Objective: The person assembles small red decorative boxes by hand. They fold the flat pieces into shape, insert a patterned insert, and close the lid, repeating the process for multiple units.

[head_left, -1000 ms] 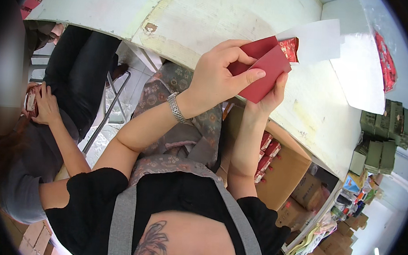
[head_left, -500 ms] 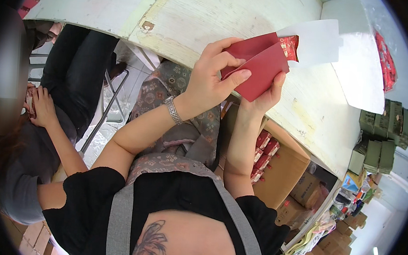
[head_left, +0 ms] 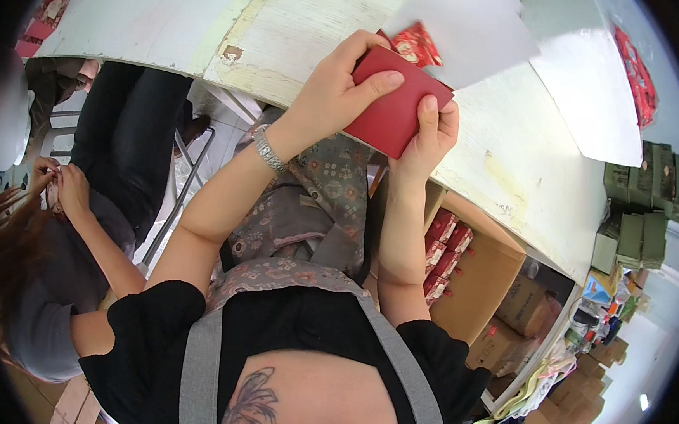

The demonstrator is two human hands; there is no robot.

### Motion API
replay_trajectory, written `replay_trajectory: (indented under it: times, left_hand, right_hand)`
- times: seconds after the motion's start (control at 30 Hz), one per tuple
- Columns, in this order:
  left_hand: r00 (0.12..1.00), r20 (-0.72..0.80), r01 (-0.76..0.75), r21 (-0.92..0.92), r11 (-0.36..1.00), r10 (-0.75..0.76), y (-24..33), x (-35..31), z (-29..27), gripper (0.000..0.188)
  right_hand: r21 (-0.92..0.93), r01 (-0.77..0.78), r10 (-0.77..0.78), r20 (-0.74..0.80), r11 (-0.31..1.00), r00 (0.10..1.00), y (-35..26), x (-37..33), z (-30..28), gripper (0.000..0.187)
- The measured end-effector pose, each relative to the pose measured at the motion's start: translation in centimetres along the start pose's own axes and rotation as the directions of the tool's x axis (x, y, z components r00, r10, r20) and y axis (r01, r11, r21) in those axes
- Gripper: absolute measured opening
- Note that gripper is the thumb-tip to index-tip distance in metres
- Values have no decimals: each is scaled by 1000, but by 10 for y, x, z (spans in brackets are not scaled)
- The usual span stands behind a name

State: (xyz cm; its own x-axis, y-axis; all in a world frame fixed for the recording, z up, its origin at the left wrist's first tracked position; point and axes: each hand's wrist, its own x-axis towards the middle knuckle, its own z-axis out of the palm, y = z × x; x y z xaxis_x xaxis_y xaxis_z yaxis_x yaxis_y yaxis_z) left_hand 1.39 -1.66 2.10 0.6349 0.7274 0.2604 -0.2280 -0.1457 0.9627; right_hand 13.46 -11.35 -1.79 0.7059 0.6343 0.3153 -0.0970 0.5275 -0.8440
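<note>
A dark red folded card (head_left: pixel 389 106) with a smooth face is held between my two hands just over the table's near edge. My left hand (head_left: pixel 347 84) is closed on its left side, the thumb lying across the face. My right hand (head_left: pixel 431 136) pinches the lower right corner, thumb in front and fingers behind. Just beyond the card's far edge shows a red and gold printed packet (head_left: pixel 416 44), against a white sheet (head_left: pixel 474 38). Whether the sheet is joined to the card I cannot tell.
The worn white table (head_left: pixel 320 24) spans the top. Below its edge stands an open carton (head_left: pixel 483 279) holding several red packages (head_left: pixel 446 253). A co-worker (head_left: pixel 63 288) sits at my left. Green boxes (head_left: pixel 643 199) are stacked at the right.
The red card's two panels, spread apart before, now lie together. Card, packet and white sheet have shifted left, and my right thumb has come onto the card's face.
</note>
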Motion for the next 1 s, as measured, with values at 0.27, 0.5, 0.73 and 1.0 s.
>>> replay_trajectory:
  times: [0.27, 0.5, 0.73, 1.0]
  left_hand:
    - [982, -104, -152, 78, 985, 160, -17, 0, 7, 35]
    - [978, -88, -194, -29, 981, 191, -24, -2, 9, 39]
    - [957, -58, -279, 80, 957, 284, -38, 2, 9, 43]
    - [933, -56, -344, 158, 926, 356, -39, 1, 10, 47]
  right_hand:
    - [-678, 697, -602, 462, 235, 652, -62, 38, 41, 30]
    - [-759, 509, 44, 573, 405, 819, -102, 76, 42, 20]
    - [-854, 502, 218, 521, 139, 825, -117, 92, 38, 5]
    - [-676, 736, 283, 697, -47, 659, -116, 87, 38, 16]
